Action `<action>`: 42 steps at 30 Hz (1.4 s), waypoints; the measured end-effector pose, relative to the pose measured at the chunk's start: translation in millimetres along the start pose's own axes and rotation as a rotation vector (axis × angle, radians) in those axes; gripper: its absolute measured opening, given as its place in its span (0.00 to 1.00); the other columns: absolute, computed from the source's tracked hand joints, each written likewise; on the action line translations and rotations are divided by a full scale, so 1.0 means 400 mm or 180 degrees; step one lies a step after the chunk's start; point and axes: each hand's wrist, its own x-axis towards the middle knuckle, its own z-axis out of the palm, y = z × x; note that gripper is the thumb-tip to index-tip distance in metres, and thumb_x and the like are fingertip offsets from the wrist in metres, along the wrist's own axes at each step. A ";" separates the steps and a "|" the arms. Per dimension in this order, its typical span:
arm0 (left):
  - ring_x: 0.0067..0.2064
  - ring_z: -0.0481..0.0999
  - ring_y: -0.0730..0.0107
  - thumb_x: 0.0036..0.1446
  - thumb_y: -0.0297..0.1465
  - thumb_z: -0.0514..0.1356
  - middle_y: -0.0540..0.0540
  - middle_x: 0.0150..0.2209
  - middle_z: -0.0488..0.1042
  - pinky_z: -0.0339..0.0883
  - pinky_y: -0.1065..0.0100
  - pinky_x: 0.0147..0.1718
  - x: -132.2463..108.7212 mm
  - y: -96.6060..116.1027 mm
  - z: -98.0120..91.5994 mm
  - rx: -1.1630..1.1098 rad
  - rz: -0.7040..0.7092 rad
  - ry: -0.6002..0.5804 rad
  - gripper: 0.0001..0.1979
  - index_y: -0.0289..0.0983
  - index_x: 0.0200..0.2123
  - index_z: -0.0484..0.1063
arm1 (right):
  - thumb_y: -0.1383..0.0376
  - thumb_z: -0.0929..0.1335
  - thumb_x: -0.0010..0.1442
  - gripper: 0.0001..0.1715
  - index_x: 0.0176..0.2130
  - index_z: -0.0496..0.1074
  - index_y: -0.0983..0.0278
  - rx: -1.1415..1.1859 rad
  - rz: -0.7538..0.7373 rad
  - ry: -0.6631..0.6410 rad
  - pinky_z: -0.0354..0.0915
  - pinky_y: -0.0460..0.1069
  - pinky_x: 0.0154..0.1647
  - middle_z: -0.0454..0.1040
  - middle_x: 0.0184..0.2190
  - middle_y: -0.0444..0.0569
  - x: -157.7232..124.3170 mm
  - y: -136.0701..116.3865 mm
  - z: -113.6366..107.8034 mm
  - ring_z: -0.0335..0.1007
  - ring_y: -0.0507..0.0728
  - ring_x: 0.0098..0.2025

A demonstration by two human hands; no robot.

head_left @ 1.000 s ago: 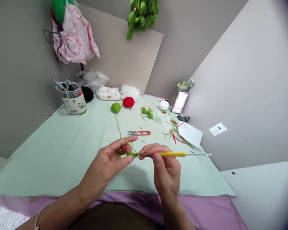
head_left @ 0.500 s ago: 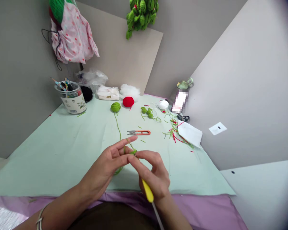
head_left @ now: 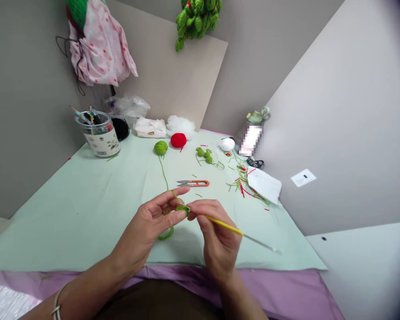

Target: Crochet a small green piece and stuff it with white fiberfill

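Observation:
My left hand (head_left: pixel 153 222) pinches a small piece of green crochet (head_left: pixel 182 208) between thumb and fingers, and its raised index finger carries the green yarn (head_left: pixel 166 178). That strand runs back to a green yarn ball (head_left: pixel 160 147), and a loop of it hangs below the hand. My right hand (head_left: pixel 220 235) is closed on a crochet hook with a yellow handle (head_left: pixel 228 227); the hook's working tip is at the crochet piece, partly hidden by fingers. Just beyond the hands lie thread snips (head_left: pixel 193 183) with orange handles.
Behind are a red yarn ball (head_left: pixel 178 140), white stuffing (head_left: pixel 182 126), small green crochet pieces (head_left: pixel 204 154) and a white ball (head_left: pixel 227 144). Yarn scraps (head_left: pixel 242 184) lie beside a white sheet (head_left: pixel 265 184) at right. A pen jar (head_left: pixel 102 142) stands at left.
The yellow hook has swung from pointing down toward me to slanting out to the right. My right hand has turned with it; the crochet piece has shifted slightly up and left.

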 end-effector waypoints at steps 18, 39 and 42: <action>0.42 0.74 0.67 0.61 0.40 0.72 0.50 0.40 0.81 0.64 0.64 0.49 -0.005 -0.005 -0.013 0.0281 0.0142 -0.0113 0.16 0.52 0.52 0.85 | 0.65 0.71 0.71 0.09 0.44 0.85 0.54 0.1175 0.0997 0.0132 0.73 0.50 0.41 0.83 0.39 0.46 0.011 0.016 -0.010 0.76 0.54 0.38; 0.39 0.72 0.70 0.60 0.29 0.71 0.52 0.37 0.74 0.70 0.68 0.45 -0.025 0.002 -0.004 0.0987 0.0903 0.0104 0.17 0.53 0.50 0.86 | 0.75 0.65 0.71 0.22 0.56 0.78 0.55 -0.0723 -0.0440 -0.0359 0.77 0.54 0.43 0.82 0.44 0.51 -0.012 -0.019 -0.033 0.80 0.58 0.45; 0.39 0.73 0.69 0.60 0.33 0.73 0.52 0.36 0.75 0.70 0.68 0.45 -0.022 0.000 0.001 0.0356 0.0398 -0.0041 0.20 0.52 0.55 0.84 | 0.74 0.69 0.68 0.28 0.60 0.78 0.50 -0.1319 -0.0768 -0.0354 0.78 0.53 0.39 0.81 0.46 0.52 -0.027 -0.004 -0.027 0.81 0.59 0.44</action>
